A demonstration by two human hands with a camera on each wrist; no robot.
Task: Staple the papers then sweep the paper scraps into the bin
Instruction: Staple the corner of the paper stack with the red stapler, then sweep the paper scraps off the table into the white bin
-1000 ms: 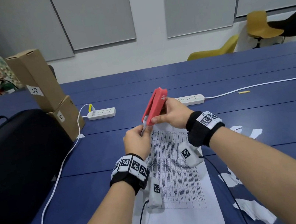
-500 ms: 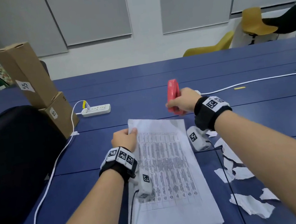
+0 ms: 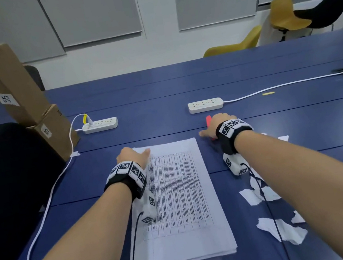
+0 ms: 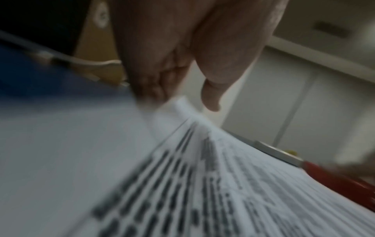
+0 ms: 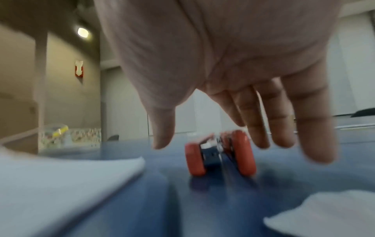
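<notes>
The papers [image 3: 176, 196] are touched at the far left corner by the relaxed left hand [image 3: 131, 156]; the right hand [image 5: 233, 80] is spread, fingers straight, above the red stapler [image 5: 220, 154].

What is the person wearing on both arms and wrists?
Both forearms are bare, with no sleeves. Each wrist has a black band topped with white tiles printed with black square codes. Under each wrist hangs a small white camera unit with a thin black cable.

A blue table [image 3: 160, 91] carries a stack of printed papers [image 3: 178, 207], a red stapler [image 5: 221, 154] beside it, torn paper scraps [image 3: 281, 231], two power strips [image 3: 100, 125], cardboard boxes [image 3: 8, 86] and a black bag [image 3: 7, 189].
</notes>
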